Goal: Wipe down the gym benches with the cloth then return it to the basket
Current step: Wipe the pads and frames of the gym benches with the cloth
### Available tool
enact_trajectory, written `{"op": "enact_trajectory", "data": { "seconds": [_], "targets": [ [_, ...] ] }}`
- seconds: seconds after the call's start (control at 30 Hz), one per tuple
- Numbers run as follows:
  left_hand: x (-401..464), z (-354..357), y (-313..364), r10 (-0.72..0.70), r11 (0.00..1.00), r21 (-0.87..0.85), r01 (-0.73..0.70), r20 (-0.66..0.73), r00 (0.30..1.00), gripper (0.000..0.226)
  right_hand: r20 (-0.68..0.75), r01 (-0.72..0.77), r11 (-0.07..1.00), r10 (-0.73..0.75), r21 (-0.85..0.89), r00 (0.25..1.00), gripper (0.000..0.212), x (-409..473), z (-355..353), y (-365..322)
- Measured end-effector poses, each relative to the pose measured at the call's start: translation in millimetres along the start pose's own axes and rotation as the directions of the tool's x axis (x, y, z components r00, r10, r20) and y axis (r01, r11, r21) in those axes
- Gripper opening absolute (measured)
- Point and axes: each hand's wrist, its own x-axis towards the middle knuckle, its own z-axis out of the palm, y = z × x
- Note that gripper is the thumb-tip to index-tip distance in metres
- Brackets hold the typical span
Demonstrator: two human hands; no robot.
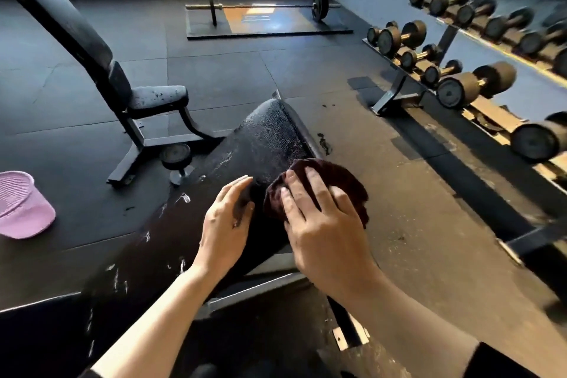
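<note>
Both bare forearms are reaching forward. The left hand (pixel 225 218) is lying flat with its fingers straight and together. The right hand (pixel 319 218) is pressing downward, fingers spread and only slightly bent.

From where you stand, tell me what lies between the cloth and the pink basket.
The left hand and the near bench pad lie left of the cloth; past the bench edge only bare floor shows before the pink basket. A dumbbell stands farther back.
</note>
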Motion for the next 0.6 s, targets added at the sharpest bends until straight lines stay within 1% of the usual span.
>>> {"op": "enact_trajectory", "data": {
  "seconds": [0.07,0.1,0.13,0.2,0.27,0.3,0.33,0.4,0.5,0.57,0.6],
  "targets": [
    [1.3,-9.6,-10.8,0.062,0.998,0.006,-0.063,0.092,0.994,0.048,0.063,0.089,0.993,-0.084,-0.081,0.994,0.043,0.8,1.2,-19.9],
    [2.2,-15.2,-16.5,0.093,0.995,0.005,-0.095,0.134,0.987,0.049,0.082,0.102,0.989,-0.093,-0.105,0.992,0.042,4.5,1.2,-23.9],
    [3.8,-20.9,-22.1,0.122,0.992,0.001,-0.124,0.173,0.977,0.051,0.084,0.066,0.991,-0.056,-0.120,0.995,0.040,11.0,-0.2,-23.7],
    [9.2,-30.6,-33.4,0.156,0.987,-0.004,-0.160,0.249,0.956,0.056,0.049,-0.127,0.980,0.136,-0.155,0.989,0.036,26.6,-4.0,-16.9],
    [12.5,-36.0,-42.6,0.163,0.984,0.011,-0.175,0.312,0.936,0.061,0.009,-0.323,0.930,0.329,-0.174,0.944,0.040,35.5,-5.6,-13.6],
    [13.1,-37.2,-46.0,0.163,0.983,0.022,-0.180,0.336,0.928,0.063,-0.002,-0.372,0.913,0.377,-0.167,0.926,0.042,35.6,-3.5,-18.1],
    [13.6,-37.9,-48.0,0.161,0.982,0.031,-0.184,0.358,0.920,0.064,-0.002,-0.388,0.906,0.393,-0.171,0.919,0.045,32.4,1.6,-25.8],
    [14.1,-38.5,-50.8,0.139,0.985,0.040,-0.168,0.394,0.908,0.066,0.032,-0.353,0.914,0.366,-0.199,0.930,0.049,22.9,12.7,-47.9],
    [14.9,-37.6,-51.3,0.095,0.991,0.048,-0.128,0.427,0.899,0.068,0.115,-0.204,0.966,0.223,-0.159,0.968,0.045,15.3,23.6,-70.8],
    [15.4,-35.9,-50.4,0.085,0.991,0.055,-0.122,0.443,0.892,0.070,0.134,-0.119,0.987,0.134,-0.112,0.982,0.045,20.1,21.3,-64.5],
    [16.0,-35.5,-49.7,0.083,0.990,0.061,-0.123,0.448,0.890,0.070,0.130,-0.110,0.988,0.124,-0.108,0.984,0.044,24.8,18.1,-55.9]
  ]
}}
